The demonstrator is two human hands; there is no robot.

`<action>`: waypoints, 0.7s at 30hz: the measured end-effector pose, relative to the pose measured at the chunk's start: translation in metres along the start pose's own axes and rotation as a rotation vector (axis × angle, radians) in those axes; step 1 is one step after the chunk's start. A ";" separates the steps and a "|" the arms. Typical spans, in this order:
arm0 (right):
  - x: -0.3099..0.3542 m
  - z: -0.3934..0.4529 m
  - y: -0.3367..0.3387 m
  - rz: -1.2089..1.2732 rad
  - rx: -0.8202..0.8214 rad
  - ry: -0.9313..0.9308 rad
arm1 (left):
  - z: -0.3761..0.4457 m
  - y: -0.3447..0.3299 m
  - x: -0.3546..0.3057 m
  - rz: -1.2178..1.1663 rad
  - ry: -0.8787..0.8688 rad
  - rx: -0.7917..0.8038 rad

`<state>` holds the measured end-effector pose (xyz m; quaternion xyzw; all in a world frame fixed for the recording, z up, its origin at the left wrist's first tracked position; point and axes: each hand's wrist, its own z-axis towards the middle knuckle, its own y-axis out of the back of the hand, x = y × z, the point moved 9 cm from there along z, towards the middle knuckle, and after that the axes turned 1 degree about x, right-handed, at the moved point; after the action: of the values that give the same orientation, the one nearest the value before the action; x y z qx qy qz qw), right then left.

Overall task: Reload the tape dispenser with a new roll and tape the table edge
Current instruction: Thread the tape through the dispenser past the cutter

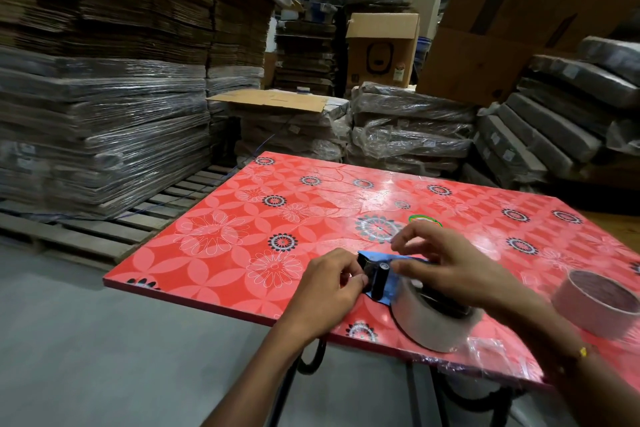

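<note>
A red floral-patterned table (242,236) carries a blue tape dispenser (381,276) loaded with a clear tape roll (426,322), a spare tape roll (599,302) at its right, and crumpled clear plastic (491,354) near its front edge.

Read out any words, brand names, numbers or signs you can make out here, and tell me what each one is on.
No text can be read here.
Open cardboard box: a black printed outline and a small label, too blurred to read.
Plastic-wrapped bundles: small white labels, too small to read.
Tape dispenser and tape roll: no lettering shows.
Second roll: none shows.
Red table: flower pattern only.
</note>
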<state>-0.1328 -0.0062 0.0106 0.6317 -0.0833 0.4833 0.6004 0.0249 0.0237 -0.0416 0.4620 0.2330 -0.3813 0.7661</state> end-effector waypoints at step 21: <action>0.012 -0.004 -0.013 -0.582 -0.357 -0.002 | -0.007 -0.009 -0.008 0.189 0.030 -0.054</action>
<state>-0.1199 0.0064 0.0100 0.5145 0.0165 0.2689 0.8141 0.0128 0.0300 -0.0435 0.4667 0.2103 -0.2940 0.8072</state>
